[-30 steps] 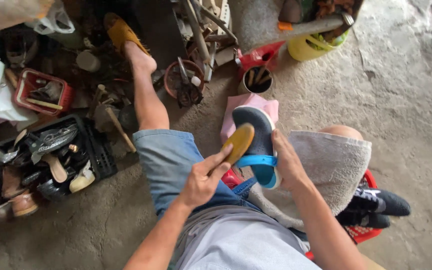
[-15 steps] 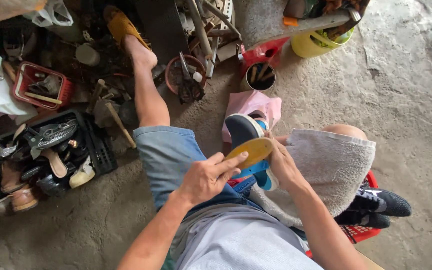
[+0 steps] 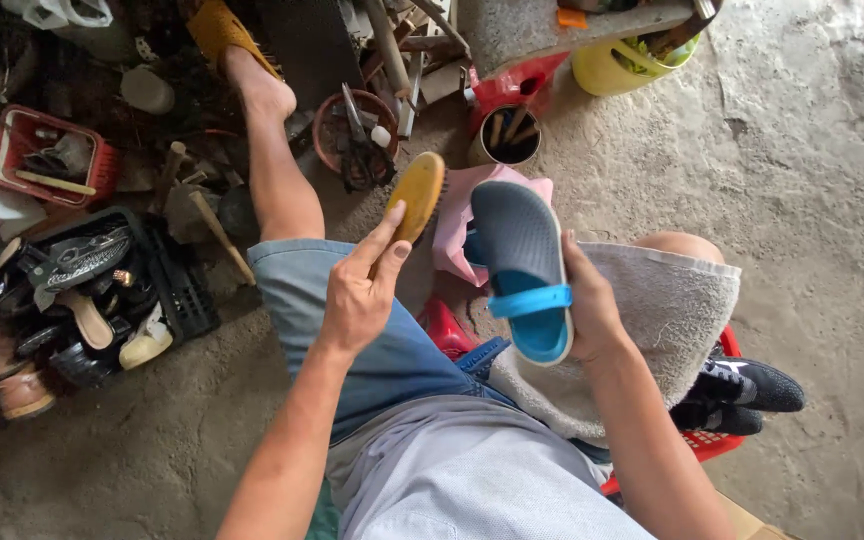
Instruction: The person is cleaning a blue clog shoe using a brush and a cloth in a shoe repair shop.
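My left hand (image 3: pixel 357 290) grips a wooden brush (image 3: pixel 417 196) and holds it up, a short way left of a shoe. My right hand (image 3: pixel 592 305) holds that shoe, a grey clog (image 3: pixel 524 255) with a blue lining and blue strap, upright over a grey towel (image 3: pixel 667 310) draped across my right knee. Brush and clog are apart. A pink cloth (image 3: pixel 462 215) lies behind the clog. My left leg stretches out to a foot in a yellow sandal (image 3: pixel 220 30).
A black crate of worn shoes (image 3: pixel 72 300) sits at the left, a red basket (image 3: pixel 47 160) behind it. A round tub of tools (image 3: pixel 357 135), a tin of brushes (image 3: pixel 507 135) and a yellow bucket (image 3: pixel 622 65) stand ahead. Black sneakers (image 3: pixel 742 390) rest in a red crate at my right.
The brush has lifted off the clog and moved left and up. The clog has turned so its grey upper and blue strap face me.
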